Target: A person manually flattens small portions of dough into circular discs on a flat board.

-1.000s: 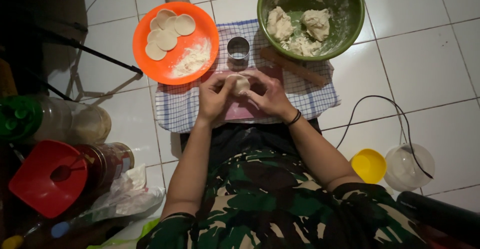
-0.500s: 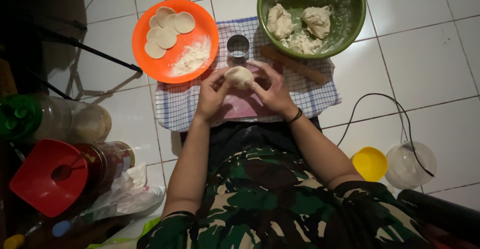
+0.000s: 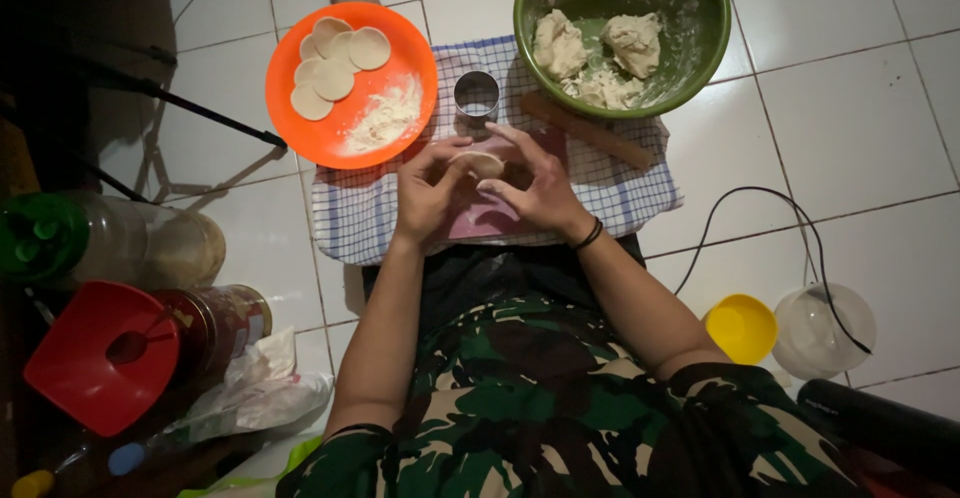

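Checked blue-and-white cloth (image 3: 620,183) lies on the floor under your work.
On it, beside the green plastic bowl (image 3: 700,48) and orange round plate (image 3: 400,38), your left hand (image 3: 428,198) and right hand (image 3: 535,186) pinch a small pale dough piece (image 3: 478,162) between them.

Your two forearms run forward and angle inward, bare from the short camouflage sleeves down — the hands meet in front of you. Your left hand (image 3: 428,198) is cupped, fingers curled toward your right hand (image 3: 535,190), whose fingers arch over — a dark band circles that wrist
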